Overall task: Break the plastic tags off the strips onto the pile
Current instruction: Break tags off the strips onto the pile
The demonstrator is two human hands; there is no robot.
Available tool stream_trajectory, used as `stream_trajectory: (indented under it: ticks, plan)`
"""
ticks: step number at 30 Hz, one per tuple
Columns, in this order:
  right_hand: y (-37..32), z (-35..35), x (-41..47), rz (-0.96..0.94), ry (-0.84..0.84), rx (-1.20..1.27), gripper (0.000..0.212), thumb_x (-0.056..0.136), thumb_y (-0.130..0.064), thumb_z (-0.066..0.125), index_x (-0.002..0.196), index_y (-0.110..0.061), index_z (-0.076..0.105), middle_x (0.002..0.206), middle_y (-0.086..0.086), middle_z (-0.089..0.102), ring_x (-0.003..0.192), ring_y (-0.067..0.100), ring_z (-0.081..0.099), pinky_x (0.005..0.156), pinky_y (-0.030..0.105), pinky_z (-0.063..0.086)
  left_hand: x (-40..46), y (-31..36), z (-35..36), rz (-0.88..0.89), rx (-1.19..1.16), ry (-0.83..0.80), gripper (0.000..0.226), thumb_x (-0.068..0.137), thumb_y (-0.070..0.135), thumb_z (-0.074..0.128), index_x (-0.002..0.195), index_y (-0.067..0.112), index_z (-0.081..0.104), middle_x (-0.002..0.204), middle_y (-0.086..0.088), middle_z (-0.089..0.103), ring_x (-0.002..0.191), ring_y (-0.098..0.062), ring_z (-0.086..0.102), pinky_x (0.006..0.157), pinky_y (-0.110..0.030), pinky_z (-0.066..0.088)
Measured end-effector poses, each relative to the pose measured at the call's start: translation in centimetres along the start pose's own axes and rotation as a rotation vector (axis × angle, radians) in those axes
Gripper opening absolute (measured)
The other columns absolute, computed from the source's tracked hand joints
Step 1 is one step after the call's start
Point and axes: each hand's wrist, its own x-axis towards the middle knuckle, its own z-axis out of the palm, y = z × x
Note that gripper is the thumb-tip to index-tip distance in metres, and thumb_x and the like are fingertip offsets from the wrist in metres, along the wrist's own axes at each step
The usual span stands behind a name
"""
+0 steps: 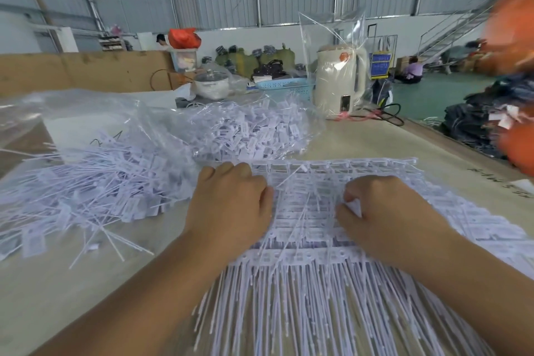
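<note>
Both hands are working the stacked strips [318, 228] in front. Left hand [231, 211] lies curled on the stack's left edge, probably pinning it, though I can't tell if it's actually gripping. Right hand [384, 211] has its grip pinched on a tag [353, 206], wrist cocked to snap it. Loose pile [95, 182] sits left on the desk [72, 292], an easy toss away.

White plastic tags [95, 182], cream kettle [339, 81], light-blue perforated basket [284, 85], beige table [375, 139]
</note>
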Motion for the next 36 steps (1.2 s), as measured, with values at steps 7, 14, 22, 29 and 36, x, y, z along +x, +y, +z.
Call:
stream_trajectory:
  ticks: [7, 14, 22, 29, 36]
  plan:
    - [-0.5, -0.2, -0.1, 0.018, -0.003, 0.036, 0.032, 0.092, -0.036, 0.049, 0.082, -0.011, 0.065, 0.072, 0.001, 0.060, 0.054, 0.011, 0.054, 0.045, 0.020, 0.036, 3.7, -3.0, 0.2, -0.309, 0.023, -0.071, 0.024, 0.091, 0.029, 0.049, 0.095, 0.013, 0.067, 0.098, -0.006, 0.056, 0.093, -0.026, 0.054, 0.072, -0.037, 0.049]
    - [-0.4, -0.5, -0.3, 0.030, -0.033, 0.050, 0.033, 0.093, -0.037, 0.048, 0.080, -0.012, 0.065, 0.065, 0.000, 0.059, 0.052, 0.013, 0.056, 0.048, 0.025, 0.044, 7.6, -3.6, 1.9, -0.507, 0.018, -0.636, 0.011, 0.087, 0.017, 0.051, 0.080, 0.010, 0.047, 0.082, -0.004, 0.053, 0.081, -0.024, 0.057, 0.072, -0.031, 0.048]
    - [0.1, 0.1, -0.3, 0.091, -0.029, 0.045, 0.030, 0.091, -0.036, 0.049, 0.081, -0.012, 0.063, 0.070, 0.001, 0.061, 0.050, 0.012, 0.058, 0.045, 0.025, 0.047, 8.0, -3.5, 1.2, -0.525, -0.148, -0.175, 0.029, 0.087, 0.005, 0.047, 0.059, 0.011, 0.044, 0.065, -0.005, 0.050, 0.061, -0.023, 0.051, 0.051, -0.028, 0.039]
    - [-0.2, 0.3, -0.1, 0.100, -0.024, -0.013, 0.032, 0.091, -0.039, 0.050, 0.073, -0.014, 0.057, 0.071, -0.001, 0.056, 0.056, 0.013, 0.053, 0.044, 0.021, 0.034, 3.5, -2.1, -1.5, -0.403, -0.594, 0.135, 0.023, 0.097, 0.012, 0.048, 0.098, 0.030, 0.062, 0.063, 0.005, 0.057, 0.041, -0.003, 0.049, 0.039, -0.018, 0.037]
    - [-1.7, -0.5, -0.6, 0.003, 0.081, -0.140, 0.033, 0.090, -0.051, 0.038, 0.079, -0.025, 0.055, 0.073, -0.007, 0.058, 0.060, 0.016, 0.056, 0.050, 0.025, 0.045, -3.6, -4.2, -4.0, -0.351, -0.842, -0.148, 0.023, 0.083, 0.029, 0.054, 0.092, 0.043, 0.071, 0.061, -0.001, 0.062, 0.047, -0.010, 0.052, 0.051, -0.019, 0.043]
